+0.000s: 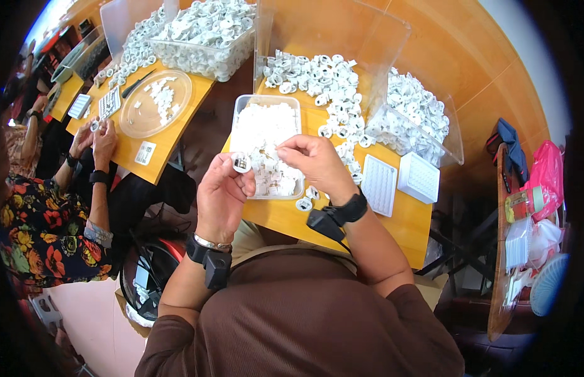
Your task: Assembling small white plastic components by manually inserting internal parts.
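Note:
My left hand [218,195] pinches a small round white plastic part [242,163] between thumb and fingers; its middle looks dark with a bit of metal. To the right, my right hand [322,164] is closed, with thumb and index fingertip together above a clear plastic box [299,116]. Whatever those fingertips hold is too small to name. Many tiny white pieces [265,129] fill that box, which sits just beyond both hands. Beside its near right corner lie a few loose round white parts [304,204], close to my right wrist.
Round white parts spill across the yellow table [392,235] from clear bins [430,141]. At right are a white gridded tray [378,185] and a white gridded block [419,177]. A co-worker's hands [103,141] hold a small part at the left table, near a round clear lid [130,116].

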The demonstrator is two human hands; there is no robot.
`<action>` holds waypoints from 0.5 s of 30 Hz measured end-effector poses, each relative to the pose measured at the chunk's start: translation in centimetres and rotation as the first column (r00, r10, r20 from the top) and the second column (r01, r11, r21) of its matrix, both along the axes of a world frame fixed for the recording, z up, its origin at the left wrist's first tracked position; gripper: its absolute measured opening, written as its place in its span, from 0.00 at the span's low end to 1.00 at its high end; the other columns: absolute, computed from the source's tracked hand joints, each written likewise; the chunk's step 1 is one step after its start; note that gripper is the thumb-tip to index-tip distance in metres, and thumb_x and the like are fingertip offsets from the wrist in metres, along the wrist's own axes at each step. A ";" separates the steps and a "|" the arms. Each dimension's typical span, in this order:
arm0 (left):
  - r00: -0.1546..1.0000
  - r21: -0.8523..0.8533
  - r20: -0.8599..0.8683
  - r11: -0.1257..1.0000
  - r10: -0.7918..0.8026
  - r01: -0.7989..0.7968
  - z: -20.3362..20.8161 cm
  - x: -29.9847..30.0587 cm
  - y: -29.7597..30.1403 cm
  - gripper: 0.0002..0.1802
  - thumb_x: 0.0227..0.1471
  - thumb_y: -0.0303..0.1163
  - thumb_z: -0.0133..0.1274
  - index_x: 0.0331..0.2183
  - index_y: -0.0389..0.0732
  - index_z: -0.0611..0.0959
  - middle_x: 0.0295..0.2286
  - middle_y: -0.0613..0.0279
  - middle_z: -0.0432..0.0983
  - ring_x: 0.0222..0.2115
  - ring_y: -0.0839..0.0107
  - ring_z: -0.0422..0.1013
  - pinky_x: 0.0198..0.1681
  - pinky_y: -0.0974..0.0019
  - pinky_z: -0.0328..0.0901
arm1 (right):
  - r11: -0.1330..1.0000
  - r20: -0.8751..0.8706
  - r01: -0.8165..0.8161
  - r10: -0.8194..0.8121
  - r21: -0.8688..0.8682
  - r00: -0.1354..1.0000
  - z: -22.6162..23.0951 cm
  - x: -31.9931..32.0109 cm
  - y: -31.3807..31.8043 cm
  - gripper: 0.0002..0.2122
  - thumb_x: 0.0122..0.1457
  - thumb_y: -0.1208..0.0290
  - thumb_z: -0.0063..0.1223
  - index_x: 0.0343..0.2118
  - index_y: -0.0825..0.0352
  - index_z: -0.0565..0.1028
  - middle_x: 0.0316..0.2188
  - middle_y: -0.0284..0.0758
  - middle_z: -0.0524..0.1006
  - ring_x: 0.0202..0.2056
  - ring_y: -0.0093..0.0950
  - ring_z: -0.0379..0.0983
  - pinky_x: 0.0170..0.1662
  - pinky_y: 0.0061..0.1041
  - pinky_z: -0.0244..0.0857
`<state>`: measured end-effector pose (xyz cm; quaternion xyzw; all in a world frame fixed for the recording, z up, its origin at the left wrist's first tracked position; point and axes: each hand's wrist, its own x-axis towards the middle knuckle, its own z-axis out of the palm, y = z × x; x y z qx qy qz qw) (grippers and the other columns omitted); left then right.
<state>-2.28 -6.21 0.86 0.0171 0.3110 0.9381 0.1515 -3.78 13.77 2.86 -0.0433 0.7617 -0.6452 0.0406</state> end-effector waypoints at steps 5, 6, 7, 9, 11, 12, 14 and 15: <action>0.996 0.011 0.020 0.996 -0.086 0.086 0.0 0.4 1.2 0.11 0.58 0.35 0.44 0.39 0.38 0.72 0.26 0.54 0.75 0.22 0.66 0.71 0.29 0.69 0.66 | 0.977 0.093 -0.033 0.053 -0.210 0.994 0.5 1.0 1.2 0.09 0.58 0.71 0.54 0.37 0.70 0.77 0.27 0.28 0.77 0.28 0.14 0.70 0.35 0.15 0.66; 0.996 0.009 0.018 0.996 -0.091 0.091 0.1 0.6 1.5 0.11 0.58 0.35 0.44 0.39 0.38 0.72 0.26 0.54 0.75 0.22 0.66 0.71 0.29 0.69 0.66 | 0.977 0.091 -0.028 0.048 -0.212 0.995 0.6 1.3 1.4 0.09 0.58 0.71 0.54 0.37 0.70 0.77 0.27 0.28 0.77 0.28 0.14 0.70 0.35 0.15 0.66; 0.994 0.017 0.041 0.995 -0.099 0.099 0.2 0.7 1.8 0.11 0.58 0.35 0.44 0.39 0.38 0.71 0.27 0.54 0.75 0.22 0.66 0.72 0.29 0.69 0.67 | 0.974 0.076 -0.029 0.047 -0.223 0.996 0.7 1.5 1.4 0.09 0.58 0.72 0.54 0.38 0.70 0.77 0.28 0.28 0.77 0.29 0.14 0.70 0.36 0.15 0.66; 0.992 0.022 0.061 0.994 -0.110 0.108 0.2 0.8 2.0 0.11 0.58 0.35 0.44 0.40 0.38 0.71 0.27 0.54 0.75 0.22 0.66 0.72 0.29 0.69 0.67 | 0.971 0.057 -0.029 0.044 -0.237 0.997 0.9 2.0 1.5 0.09 0.58 0.73 0.54 0.39 0.70 0.77 0.29 0.27 0.76 0.30 0.14 0.70 0.36 0.15 0.66; 0.988 0.010 0.041 0.989 -0.148 0.147 -0.2 0.9 2.1 0.12 0.58 0.35 0.45 0.40 0.38 0.71 0.28 0.53 0.75 0.23 0.65 0.72 0.29 0.69 0.68 | 0.968 0.068 -0.054 0.073 -0.245 0.995 1.1 2.4 1.7 0.09 0.58 0.75 0.53 0.41 0.70 0.76 0.31 0.27 0.76 0.31 0.13 0.69 0.37 0.15 0.65; 0.988 0.007 0.037 0.989 -0.149 0.149 0.0 1.0 2.2 0.12 0.58 0.35 0.45 0.40 0.38 0.71 0.28 0.53 0.75 0.23 0.65 0.72 0.29 0.69 0.68 | 0.967 0.063 -0.054 0.071 -0.248 0.995 1.0 2.5 1.7 0.09 0.58 0.75 0.53 0.41 0.70 0.76 0.31 0.27 0.76 0.31 0.13 0.69 0.37 0.15 0.65; 0.987 -0.005 0.041 0.988 -0.156 0.156 0.3 1.2 2.5 0.11 0.60 0.34 0.43 0.39 0.37 0.71 0.27 0.54 0.75 0.24 0.68 0.72 0.29 0.69 0.67 | 0.975 0.044 -0.056 0.067 -0.217 0.997 0.9 2.6 1.8 0.10 0.58 0.75 0.52 0.42 0.70 0.76 0.31 0.26 0.76 0.31 0.12 0.69 0.38 0.14 0.65; 0.987 -0.008 0.037 0.987 -0.158 0.158 0.2 1.3 2.6 0.11 0.60 0.34 0.43 0.39 0.37 0.71 0.27 0.54 0.75 0.24 0.68 0.72 0.29 0.69 0.67 | 0.974 0.041 -0.055 0.065 -0.218 0.997 0.9 2.8 1.8 0.10 0.58 0.75 0.52 0.42 0.70 0.76 0.31 0.26 0.76 0.31 0.12 0.69 0.38 0.14 0.65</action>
